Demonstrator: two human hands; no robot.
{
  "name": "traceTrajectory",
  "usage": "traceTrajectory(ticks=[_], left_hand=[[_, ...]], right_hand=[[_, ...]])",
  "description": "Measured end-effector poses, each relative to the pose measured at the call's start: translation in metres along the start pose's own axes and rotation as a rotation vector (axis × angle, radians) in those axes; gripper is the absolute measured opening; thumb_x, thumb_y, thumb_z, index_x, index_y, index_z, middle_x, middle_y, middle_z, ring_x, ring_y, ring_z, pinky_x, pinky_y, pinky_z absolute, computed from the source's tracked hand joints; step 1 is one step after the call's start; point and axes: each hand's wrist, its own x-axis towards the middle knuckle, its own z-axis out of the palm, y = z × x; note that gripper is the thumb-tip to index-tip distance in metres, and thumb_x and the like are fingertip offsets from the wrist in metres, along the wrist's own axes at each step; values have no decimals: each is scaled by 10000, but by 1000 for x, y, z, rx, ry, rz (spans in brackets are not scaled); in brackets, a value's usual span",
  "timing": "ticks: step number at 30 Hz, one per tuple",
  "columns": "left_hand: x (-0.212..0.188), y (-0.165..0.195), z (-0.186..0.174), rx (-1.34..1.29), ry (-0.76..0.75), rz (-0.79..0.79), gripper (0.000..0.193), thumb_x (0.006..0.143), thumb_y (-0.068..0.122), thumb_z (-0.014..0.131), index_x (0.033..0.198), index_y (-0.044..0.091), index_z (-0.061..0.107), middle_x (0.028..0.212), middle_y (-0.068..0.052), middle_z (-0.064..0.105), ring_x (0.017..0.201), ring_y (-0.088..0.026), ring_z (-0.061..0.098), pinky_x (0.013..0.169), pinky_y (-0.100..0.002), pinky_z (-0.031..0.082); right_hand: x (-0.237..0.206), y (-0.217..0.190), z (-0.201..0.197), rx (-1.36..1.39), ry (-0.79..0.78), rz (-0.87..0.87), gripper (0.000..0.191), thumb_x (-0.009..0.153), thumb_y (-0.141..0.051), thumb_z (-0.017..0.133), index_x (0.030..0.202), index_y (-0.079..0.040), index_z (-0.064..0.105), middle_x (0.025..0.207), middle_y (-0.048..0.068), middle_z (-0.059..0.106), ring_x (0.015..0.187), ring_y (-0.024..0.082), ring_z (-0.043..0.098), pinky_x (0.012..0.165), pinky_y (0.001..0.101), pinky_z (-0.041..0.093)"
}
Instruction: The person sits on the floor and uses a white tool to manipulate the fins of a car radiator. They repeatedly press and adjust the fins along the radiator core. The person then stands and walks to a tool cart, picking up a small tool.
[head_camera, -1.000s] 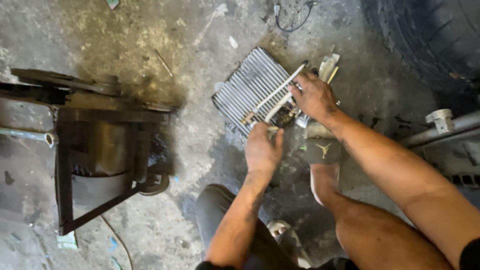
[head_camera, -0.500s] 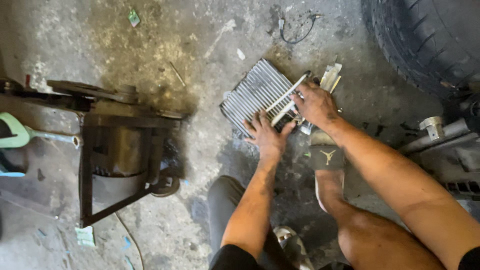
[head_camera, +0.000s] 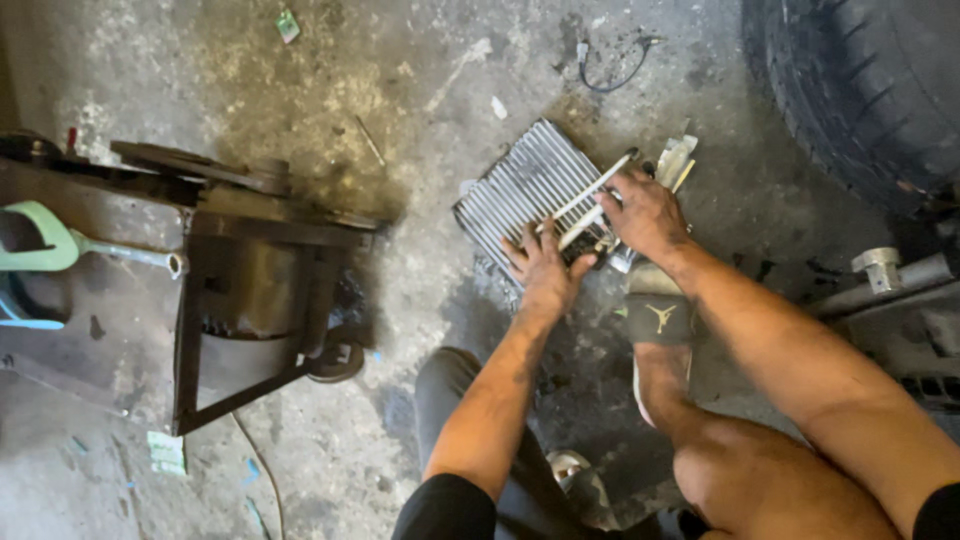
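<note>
Both your hands rest on a finned core (head_camera: 530, 185) lying on the concrete floor (head_camera: 420, 60), centre right. Left hand (head_camera: 545, 265) presses flat, fingers spread; right hand (head_camera: 650, 210) grips its pipes (head_camera: 590, 195). Pipes remain attached; work looks unfinished.

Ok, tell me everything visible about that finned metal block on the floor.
The finned metal block is a flat grey rectangle of close parallel fins, dusty, lying tilted diagonally on the stained concrete floor. Two pale metal pipes run along its near edge. The left hand presses on it; the right hand grips the pipe end.
</note>
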Motion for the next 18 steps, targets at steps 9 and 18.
traceTrajectory(ticks=[9,18], left_hand=[[-4,7,-17,7,-90,-5,985,840,446,784,1617,224,220,1677,-235,109,1486,-615,-108,1159,-761,27],[-7,8,-25,-16,-125,2,887,858,343,785,1585,232,288,1682,-239,88,1499,-595,-125,1173,-732,29]], right_hand=[[5,-8,-3,-2,-135,150,222,974,-222,681,1137,-74,653,1063,167,673,898,372,691,805,483,539],[4,-6,-3,5,-11,-11,198,987,-222,711,1105,-70,666,1075,173,687,972,408,672,842,491,538]])
